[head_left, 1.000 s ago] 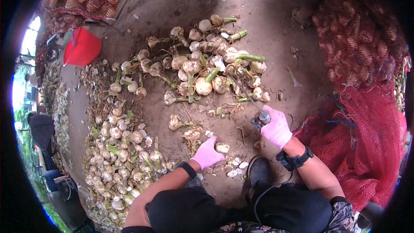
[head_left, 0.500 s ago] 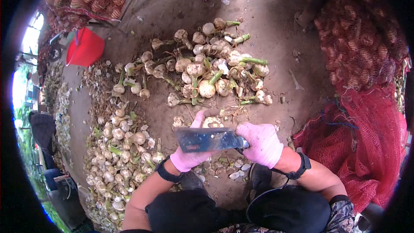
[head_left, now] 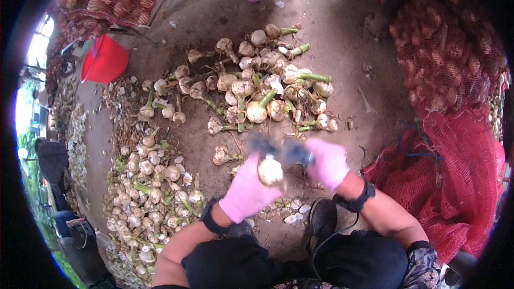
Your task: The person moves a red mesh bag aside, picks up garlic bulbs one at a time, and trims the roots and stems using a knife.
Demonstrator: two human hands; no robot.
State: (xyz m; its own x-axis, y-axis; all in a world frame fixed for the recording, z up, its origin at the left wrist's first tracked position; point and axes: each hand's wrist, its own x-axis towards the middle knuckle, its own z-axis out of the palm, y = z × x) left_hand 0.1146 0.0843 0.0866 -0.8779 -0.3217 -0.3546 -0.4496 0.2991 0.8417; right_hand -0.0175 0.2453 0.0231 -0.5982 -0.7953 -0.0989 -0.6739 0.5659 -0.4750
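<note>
A pile of untrimmed onions [head_left: 262, 93] with green stalks lies on the dirt just beyond the hands, with a heap of trimmed bulbs [head_left: 152, 182] to the left and a red mesh sack [head_left: 455, 182] to the right. The gloved left hand [head_left: 245, 194] is closed around an onion [head_left: 270, 171], held above the ground. The right hand [head_left: 327, 163] grips a knife [head_left: 295, 153]. It is blurred, and its blade seems to point left, just above the onion.
</note>
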